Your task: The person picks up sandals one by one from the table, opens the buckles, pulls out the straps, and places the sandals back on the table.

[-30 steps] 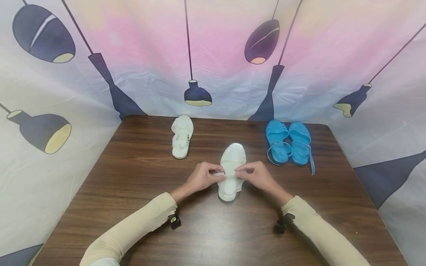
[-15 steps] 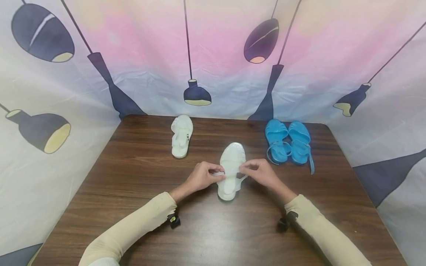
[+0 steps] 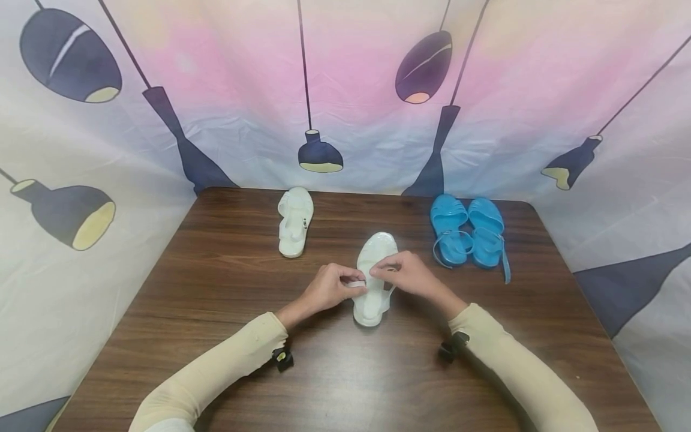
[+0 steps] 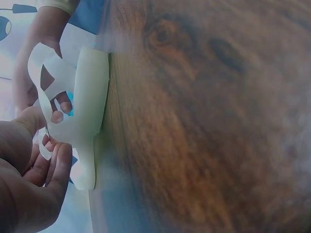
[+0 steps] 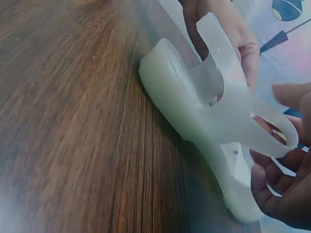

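A white jelly sandal [image 3: 378, 249] stands on the table between my hands, its toe pointing away from me. My left hand [image 3: 329, 285] pinches a strap at the sandal's left side. In the left wrist view, a loose white strap [image 4: 36, 68] curves up beside those fingers. My right hand [image 3: 410, 276] reaches over the sandal from the right, its thumb and forefinger holding the long ankle strap. That strap [image 5: 290, 136] bends into a loop in the right wrist view. The strap's tip is hidden among the fingers.
The second white sandal [image 3: 294, 222] lies at the back left of the brown table [image 3: 345, 378]. A pair of blue sandals [image 3: 450, 228] rests side by side at the back right, one strap hanging loose. Printed cloth [image 3: 356, 78] closes off the back and sides.
My right hand drew back to the right a little, then came left over the middle of the sandal. My left hand and the sandal have stayed in place.
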The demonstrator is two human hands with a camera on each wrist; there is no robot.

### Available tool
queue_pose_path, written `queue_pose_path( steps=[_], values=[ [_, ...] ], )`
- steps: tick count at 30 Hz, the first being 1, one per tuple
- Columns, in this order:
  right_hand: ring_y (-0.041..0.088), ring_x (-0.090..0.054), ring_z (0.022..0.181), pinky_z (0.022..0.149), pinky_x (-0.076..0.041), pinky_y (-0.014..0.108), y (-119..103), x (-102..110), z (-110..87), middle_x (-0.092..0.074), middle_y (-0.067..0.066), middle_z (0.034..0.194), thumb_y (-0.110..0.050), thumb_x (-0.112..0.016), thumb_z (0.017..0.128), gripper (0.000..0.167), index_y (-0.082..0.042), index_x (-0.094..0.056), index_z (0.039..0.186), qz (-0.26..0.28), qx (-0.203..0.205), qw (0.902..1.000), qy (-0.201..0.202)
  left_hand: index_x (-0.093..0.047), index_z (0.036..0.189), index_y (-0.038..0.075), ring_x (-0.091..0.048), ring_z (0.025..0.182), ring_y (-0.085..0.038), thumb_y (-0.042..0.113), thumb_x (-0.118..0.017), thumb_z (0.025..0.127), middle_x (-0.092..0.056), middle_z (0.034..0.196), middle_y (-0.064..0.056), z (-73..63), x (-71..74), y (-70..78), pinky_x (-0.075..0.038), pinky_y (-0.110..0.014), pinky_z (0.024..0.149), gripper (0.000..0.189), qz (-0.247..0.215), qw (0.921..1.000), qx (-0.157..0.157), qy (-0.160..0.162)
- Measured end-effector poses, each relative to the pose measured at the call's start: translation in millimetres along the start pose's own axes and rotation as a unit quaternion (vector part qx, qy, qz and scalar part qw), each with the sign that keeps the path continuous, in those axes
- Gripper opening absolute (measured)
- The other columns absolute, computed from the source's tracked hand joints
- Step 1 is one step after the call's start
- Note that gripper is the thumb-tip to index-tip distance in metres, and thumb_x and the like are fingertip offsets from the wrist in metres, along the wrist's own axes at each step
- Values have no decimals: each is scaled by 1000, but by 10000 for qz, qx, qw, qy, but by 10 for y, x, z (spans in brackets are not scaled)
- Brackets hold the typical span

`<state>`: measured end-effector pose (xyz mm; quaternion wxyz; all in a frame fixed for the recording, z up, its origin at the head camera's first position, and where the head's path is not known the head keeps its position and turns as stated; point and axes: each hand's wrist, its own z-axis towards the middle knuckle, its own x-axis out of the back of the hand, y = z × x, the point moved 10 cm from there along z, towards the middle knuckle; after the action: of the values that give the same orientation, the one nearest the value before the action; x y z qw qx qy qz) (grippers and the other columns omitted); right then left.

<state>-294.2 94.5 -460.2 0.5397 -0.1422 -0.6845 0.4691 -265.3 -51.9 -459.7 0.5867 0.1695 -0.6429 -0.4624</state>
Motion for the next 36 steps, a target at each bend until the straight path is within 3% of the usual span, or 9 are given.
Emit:
queue_pose_path(
  steps=[3, 8, 16, 22, 32, 36],
  values=[
    [12, -67, 76, 67, -58, 30, -39, -71, 14, -78, -4, 92, -34, -77, 92, 20, -15, -82, 99, -30, 152, 9996, -222, -81, 99, 12, -69, 80, -5, 19, -84, 86, -78, 89, 3, -2, 1, -7, -57, -21, 71, 15, 2, 10000, 9, -15],
    [10, -64, 80, 70, -55, 27, -37, -116, -12, -78, -8, 91, -29, -80, 90, 12, -18, -82, 94, -147, 277, 9992, -244, -80, 99, 13, -70, 82, -4, 19, -83, 87, -78, 91, 3, -8, 5, -17, -57, -21, 73, 14, -6, 10000, -25, -26],
    [15, -63, 94, 78, -54, 29, 135, -180, -79, -78, -4, 98, -29, -83, 87, 14, -17, -82, 94, 327, -334, 9989, -61, -80, 100, 15, -65, 78, -4, 21, -83, 88, -77, 92, 5, -25, 4, -44, -56, -22, 70, 13, -19, 10000, -18, 14],
    [18, -64, 95, 76, -56, 31, 222, -194, -129, -76, 0, 106, -29, -82, 87, 15, -16, -81, 96, 688, -742, 9948, 84, -80, 98, 15, -64, 77, -4, 20, -83, 87, -77, 89, 5, -23, 10, -56, -55, -22, 69, 13, -18, 10000, -14, 82],
    [15, -66, 93, 82, -55, 34, 152, -97, -222, -77, 0, 98, -24, -86, 83, 13, -16, -83, 93, 485, -408, 9946, 823, -81, 98, 15, -65, 79, -3, 20, -84, 86, -78, 92, 4, -25, 20, -31, -56, -21, 70, 13, 77, 9998, -85, 150],
    [15, -65, 89, 80, -54, 34, 131, -88, -273, -76, -3, 93, -26, -86, 83, 13, -17, -83, 92, 388, -402, 9941, 926, -81, 99, 15, -63, 76, -3, 20, -84, 87, -78, 94, 3, -24, 13, -24, -55, -21, 67, 14, 38, 9998, -124, 120]
  ],
)
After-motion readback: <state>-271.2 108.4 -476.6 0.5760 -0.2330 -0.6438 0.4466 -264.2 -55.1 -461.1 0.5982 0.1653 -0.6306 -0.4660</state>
